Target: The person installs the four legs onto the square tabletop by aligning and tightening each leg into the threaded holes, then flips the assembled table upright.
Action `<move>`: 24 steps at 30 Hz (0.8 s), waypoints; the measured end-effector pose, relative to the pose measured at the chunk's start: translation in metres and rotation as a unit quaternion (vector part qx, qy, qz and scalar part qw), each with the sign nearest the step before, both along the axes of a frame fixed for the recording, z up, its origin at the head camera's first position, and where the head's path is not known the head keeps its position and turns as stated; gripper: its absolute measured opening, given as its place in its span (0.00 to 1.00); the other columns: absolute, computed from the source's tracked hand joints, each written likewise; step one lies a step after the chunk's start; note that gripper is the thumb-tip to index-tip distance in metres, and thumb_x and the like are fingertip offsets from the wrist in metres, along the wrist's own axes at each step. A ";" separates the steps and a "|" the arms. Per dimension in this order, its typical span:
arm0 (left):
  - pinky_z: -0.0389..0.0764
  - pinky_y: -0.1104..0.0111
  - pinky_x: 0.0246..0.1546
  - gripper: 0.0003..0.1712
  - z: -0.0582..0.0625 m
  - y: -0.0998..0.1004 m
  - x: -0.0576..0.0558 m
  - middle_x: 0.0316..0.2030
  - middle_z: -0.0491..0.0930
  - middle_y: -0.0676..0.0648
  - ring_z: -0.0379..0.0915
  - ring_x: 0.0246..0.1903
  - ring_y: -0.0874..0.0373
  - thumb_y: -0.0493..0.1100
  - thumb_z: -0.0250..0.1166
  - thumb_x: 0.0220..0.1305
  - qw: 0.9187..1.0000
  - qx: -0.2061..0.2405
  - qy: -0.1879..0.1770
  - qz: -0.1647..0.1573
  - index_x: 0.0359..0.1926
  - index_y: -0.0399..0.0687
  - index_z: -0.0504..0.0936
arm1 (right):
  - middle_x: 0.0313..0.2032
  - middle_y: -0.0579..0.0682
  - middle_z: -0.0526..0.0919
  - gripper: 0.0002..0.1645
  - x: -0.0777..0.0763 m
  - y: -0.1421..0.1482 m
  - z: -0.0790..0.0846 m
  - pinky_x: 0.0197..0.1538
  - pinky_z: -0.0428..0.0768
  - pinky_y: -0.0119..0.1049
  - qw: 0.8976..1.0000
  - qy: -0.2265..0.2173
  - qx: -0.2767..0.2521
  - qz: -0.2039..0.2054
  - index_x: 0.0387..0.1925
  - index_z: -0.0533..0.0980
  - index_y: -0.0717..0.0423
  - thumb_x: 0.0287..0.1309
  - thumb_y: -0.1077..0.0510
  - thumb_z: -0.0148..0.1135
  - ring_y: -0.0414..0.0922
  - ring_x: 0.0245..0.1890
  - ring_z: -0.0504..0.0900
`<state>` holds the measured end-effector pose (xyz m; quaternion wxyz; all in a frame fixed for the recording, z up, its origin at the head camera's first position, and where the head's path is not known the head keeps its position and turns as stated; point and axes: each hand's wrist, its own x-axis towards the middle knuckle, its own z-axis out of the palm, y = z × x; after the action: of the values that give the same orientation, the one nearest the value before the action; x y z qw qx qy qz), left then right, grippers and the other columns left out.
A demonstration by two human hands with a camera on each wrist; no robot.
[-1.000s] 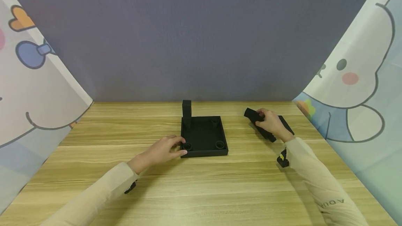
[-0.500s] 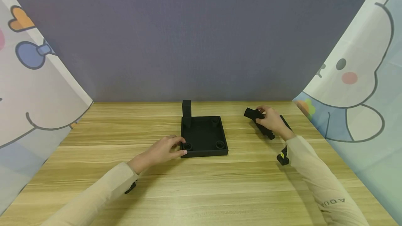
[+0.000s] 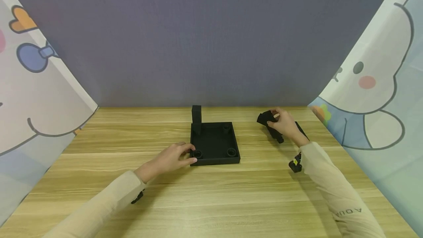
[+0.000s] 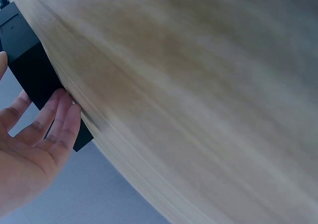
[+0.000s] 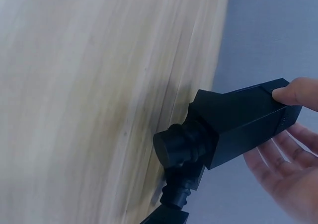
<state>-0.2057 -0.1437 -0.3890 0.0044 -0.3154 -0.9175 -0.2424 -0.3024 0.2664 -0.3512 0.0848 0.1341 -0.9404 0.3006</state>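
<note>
post, black, pegged at one end: pinched between thumb and fingers of right hand, right of centre. tray, mid-frame, lower-left corner gripped by left hand.

In the head view, a block and a strip at right are partly hidden by the right hand, the tray at centre by the left hand.

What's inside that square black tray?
Three round sockets sit in corners of the square black tray; an upright post stands at the fourth, far-left, covering whatever is beneath it.
</note>
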 end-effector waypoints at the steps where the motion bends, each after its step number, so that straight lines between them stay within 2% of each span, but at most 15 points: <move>1: 0.79 0.65 0.38 0.21 0.000 0.000 0.000 0.44 0.78 0.44 0.76 0.39 0.55 0.54 0.60 0.61 1.000 0.000 0.001 0.000 0.49 0.46 0.76 | 0.50 0.66 0.72 0.29 0.000 -0.001 0.000 0.41 0.77 0.52 1.000 0.001 -0.004 -0.002 0.57 0.65 0.67 0.53 0.61 0.61 0.61 0.43 0.77; 17: 0.79 0.65 0.38 0.21 -0.001 -0.001 -0.002 0.44 0.78 0.43 0.77 0.39 0.55 0.54 0.59 0.61 1.000 0.000 0.000 -0.003 0.50 0.46 0.75 | 0.47 0.64 0.74 0.29 -0.003 -0.021 -0.001 0.45 0.76 0.53 0.993 0.048 -0.102 -0.017 0.56 0.67 0.62 0.52 0.60 0.64 0.61 0.44 0.76; 24: 0.79 0.65 0.38 0.22 -0.002 0.000 -0.002 0.44 0.78 0.44 0.77 0.40 0.55 0.55 0.59 0.61 1.000 0.000 0.000 -0.001 0.50 0.47 0.75 | 0.48 0.63 0.73 0.29 -0.003 -0.033 -0.003 0.45 0.77 0.53 0.989 0.036 -0.142 -0.009 0.55 0.67 0.62 0.51 0.62 0.64 0.60 0.46 0.76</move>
<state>-0.2077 -0.1441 -0.3912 0.0044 -0.3161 -0.9173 -0.2421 -0.3055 0.2338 -0.3543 0.1396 0.1232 -0.8856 0.4254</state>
